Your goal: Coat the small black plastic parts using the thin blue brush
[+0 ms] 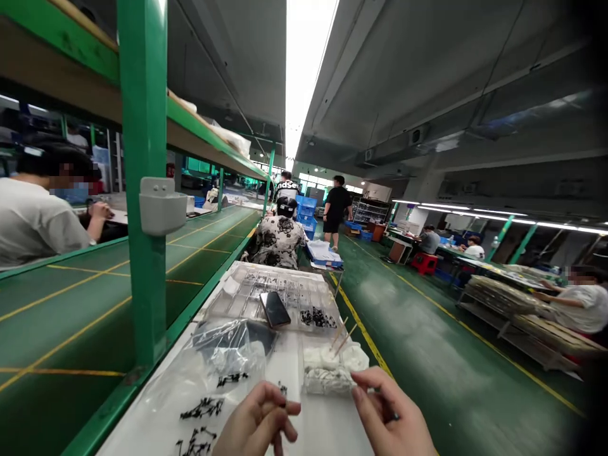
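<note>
Above the white table top point(327, 424) my left hand point(259, 421) is curled, its fingertips drawn together around something too small to make out. My right hand point(394, 418) has thumb and forefinger nearly meeting in a pinch; what is between them, if anything, does not show. Just past the right hand lies a white cloth-like bundle point(327, 377) with thin wooden sticks point(344, 339) standing in it. Small black parts point(202, 408) lie in groups left of my left hand, beside a clear plastic bag point(228, 348).
Beyond, a phone point(275, 309) rests on a compartmented clear tray point(251, 288) holding black pieces. A green post point(145, 272) with a grey holder point(162, 206) rises left, beside a green conveyor belt point(95, 304). A person in a patterned shirt point(280, 240) sits ahead; others work around.
</note>
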